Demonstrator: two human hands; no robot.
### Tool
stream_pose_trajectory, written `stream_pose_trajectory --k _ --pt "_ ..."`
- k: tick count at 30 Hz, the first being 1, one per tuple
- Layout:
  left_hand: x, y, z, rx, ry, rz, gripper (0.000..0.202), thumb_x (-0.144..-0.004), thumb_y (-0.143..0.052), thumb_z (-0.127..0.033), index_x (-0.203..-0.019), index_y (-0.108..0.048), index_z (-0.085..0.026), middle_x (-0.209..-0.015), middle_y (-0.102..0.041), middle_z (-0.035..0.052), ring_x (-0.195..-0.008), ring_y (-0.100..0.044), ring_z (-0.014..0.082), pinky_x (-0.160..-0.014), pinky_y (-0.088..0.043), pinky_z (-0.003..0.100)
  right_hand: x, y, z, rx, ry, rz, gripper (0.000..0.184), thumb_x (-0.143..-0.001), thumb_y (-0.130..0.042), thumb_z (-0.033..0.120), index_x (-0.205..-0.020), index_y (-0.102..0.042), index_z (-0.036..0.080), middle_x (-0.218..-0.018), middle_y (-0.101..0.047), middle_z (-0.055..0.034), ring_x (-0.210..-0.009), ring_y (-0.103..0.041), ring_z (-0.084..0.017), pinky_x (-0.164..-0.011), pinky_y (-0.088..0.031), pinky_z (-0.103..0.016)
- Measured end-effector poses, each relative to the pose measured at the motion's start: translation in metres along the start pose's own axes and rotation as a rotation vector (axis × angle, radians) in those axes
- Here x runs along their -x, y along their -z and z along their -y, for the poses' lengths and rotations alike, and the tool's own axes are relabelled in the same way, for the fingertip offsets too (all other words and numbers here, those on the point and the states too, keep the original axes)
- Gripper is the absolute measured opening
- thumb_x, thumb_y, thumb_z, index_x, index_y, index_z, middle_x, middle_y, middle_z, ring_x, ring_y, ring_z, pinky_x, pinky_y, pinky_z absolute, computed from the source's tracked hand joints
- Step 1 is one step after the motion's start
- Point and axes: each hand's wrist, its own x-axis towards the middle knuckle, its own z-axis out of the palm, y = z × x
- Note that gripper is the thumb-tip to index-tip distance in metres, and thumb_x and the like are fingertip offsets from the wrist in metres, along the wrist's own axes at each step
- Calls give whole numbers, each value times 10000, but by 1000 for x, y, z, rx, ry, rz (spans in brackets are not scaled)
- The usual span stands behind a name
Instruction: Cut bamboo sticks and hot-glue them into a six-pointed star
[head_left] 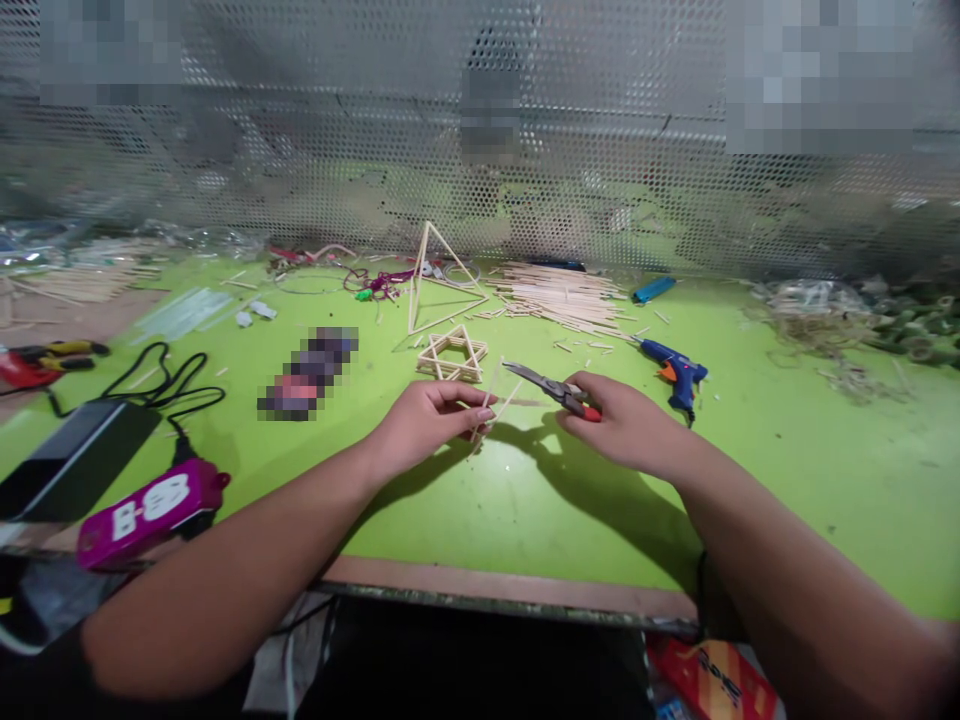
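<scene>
Clamped in the left hand (424,420): thin pale wooden sticks (491,403), just above the lime-green desk (570,520). Clamped in the right hand (622,425): red-handled steel pliers (551,388), tips at ten o'clock, close beside the sticks. Short, steady fingertip hold.

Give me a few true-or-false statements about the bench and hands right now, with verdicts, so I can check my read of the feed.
1. The right hand holds red-handled pliers. True.
2. The left hand grips the blue hot glue gun. False: it pinches thin wooden sticks, and the glue gun lies on the bench beyond the right hand.
3. A star-shaped stick frame lies on the green work surface. True.
4. The stick pyramid stands right of the loose stick pile. False: it stands to the pile's left.
</scene>
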Motion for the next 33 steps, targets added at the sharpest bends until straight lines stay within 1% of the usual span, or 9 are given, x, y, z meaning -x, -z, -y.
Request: stream_pose_trajectory --k 4,9,16,20,22,25,30,33 --pt "1 1 1 -19 -3 1 438 -749 -1047 -474 -1050 -905 -189 -969 -883 109 -756 -804 203 -744 -697 373 0 1 2 5 -14 9 182 -919 -629 399 -1014 -654 245 -1003 -759 -76 -893 -676 -284 -761 -470 -391" --pt "1 0 0 -58 4 -2 409 -739 -1042 -452 -1015 -900 -185 -887 -873 93 -704 -775 176 -683 -633 319 0 0 2 16 -26 13 151 -931 -624 386 -998 -642 251 -990 -749 -63 -886 -669 -277 -764 -463 -385" --pt "2 -1 -1 -110 -5 -22 326 -772 -1001 -396 -1000 -896 -188 -903 -872 100 -697 -761 180 -674 -618 328 1 -1 0 27 -1 0 126 -926 -633 373 -961 -629 253 -957 -749 -62 -857 -662 -269 -738 -446 -373" --pt "2 0 0 -129 -23 -43 314 -761 -999 -383 -982 -898 -184 -865 -858 91 -693 -755 183 -669 -608 325 2 0 0 35 -3 0 110 -920 -635 371 -929 -635 261 -906 -743 -42 -823 -653 -258 -721 -433 -367" --pt "1 0 1 -138 -45 -50 312 -756 -1002 -393 -965 -898 -186 -857 -852 85 -695 -752 186 -677 -612 334 3 0 0 29 -14 2 98 -913 -640 362 -916 -655 265 -876 -743 -30 -797 -645 -250 -705 -427 -364" --pt "0 1 3 -154 -81 -73 308 -754 -1001 -404 -954 -901 -192 -899 -860 92 -731 -758 193 -718 -628 356 4 0 2 32 -5 6 98 -909 -639 351 -856 -659 271 -813 -731 -14 -740 -621 -234 -668 -404 -364" --pt "1 0 4 -172 -102 -91 294 -757 -983 -415 -946 -904 -204 -956 -871 109 -805 -771 216 -767 -633 384 6 -1 6 86 6 -34 165 -897 -651 352 -763 -601 270 -739 -706 -11 -676 -571 -220 -617 -345 -369" --pt "1 0 4 -191 -103 -98 294 -759 -976 -422 -946 -905 -207 -974 -873 111 -827 -777 221 -784 -631 387 7 -1 9 125 -12 -53 201 -899 -648 359 -736 -567 271 -721 -698 -15 -663 -555 -222 -604 -336 -369"
